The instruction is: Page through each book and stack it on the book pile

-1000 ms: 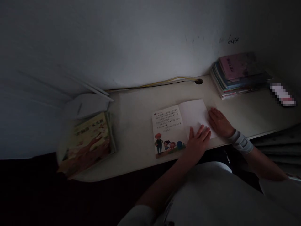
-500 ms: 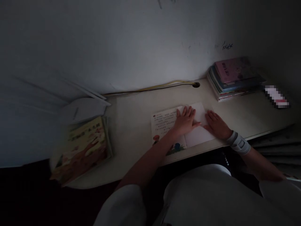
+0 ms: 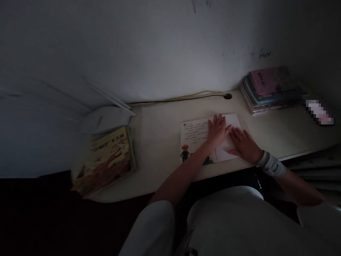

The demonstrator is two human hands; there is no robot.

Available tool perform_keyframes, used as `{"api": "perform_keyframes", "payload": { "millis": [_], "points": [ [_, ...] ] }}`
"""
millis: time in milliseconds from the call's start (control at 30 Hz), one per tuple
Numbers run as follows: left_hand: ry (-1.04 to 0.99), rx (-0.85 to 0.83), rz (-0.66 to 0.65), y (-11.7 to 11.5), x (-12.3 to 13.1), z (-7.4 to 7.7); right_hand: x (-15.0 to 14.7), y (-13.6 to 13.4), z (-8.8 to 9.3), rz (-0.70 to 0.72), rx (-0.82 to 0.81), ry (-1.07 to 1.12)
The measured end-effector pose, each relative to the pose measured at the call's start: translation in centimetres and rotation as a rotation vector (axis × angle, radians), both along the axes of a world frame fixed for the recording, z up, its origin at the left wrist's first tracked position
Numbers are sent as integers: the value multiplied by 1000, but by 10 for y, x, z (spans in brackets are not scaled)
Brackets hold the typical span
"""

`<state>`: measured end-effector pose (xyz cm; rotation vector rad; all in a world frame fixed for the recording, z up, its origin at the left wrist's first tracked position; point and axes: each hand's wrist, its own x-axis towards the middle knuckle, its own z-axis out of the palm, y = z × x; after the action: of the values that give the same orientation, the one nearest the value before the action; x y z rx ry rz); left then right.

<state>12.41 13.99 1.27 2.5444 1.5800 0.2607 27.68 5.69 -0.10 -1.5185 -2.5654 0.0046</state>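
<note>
An open picture book [image 3: 195,133] lies on the desk in front of me, its left page printed with text and cartoon figures, its right page pale and plain. My left hand [image 3: 217,131] rests flat across the middle fold with the fingers spread. On the right page lies my right hand [image 3: 245,145], palm down, fingers stretched out and pointing up and left. Neither hand grips anything. The left forearm covers part of the lower left page. A grey-white band is around my right wrist.
A stack of books [image 3: 269,90] topped by a pink one stands at the back right, beside a phone [image 3: 319,112] with a blurred screen. Another pile of books [image 3: 110,156] sits at the desk's left end. Cables [image 3: 183,97] run along the wall into a hole.
My right hand has moved left from the book's right edge onto the right page, closer to my left hand. The whole view has shifted, so the desk appears further right.
</note>
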Motion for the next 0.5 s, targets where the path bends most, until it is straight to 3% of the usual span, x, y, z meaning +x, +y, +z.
{"api": "perform_keyframes", "payload": {
  "millis": [167,333,400,500],
  "points": [
    [-41,-18,53,-13,-44,9,-19,-1,17,187,-8,0],
    [30,-22,307,-35,-99,15,-32,6,26,342,-14,-19],
    [20,-32,405,-41,-120,12,-34,8,24,385,-21,-23],
    [1,-86,412,-51,-143,0,-31,9,17,413,-39,-37]
  ]
}}
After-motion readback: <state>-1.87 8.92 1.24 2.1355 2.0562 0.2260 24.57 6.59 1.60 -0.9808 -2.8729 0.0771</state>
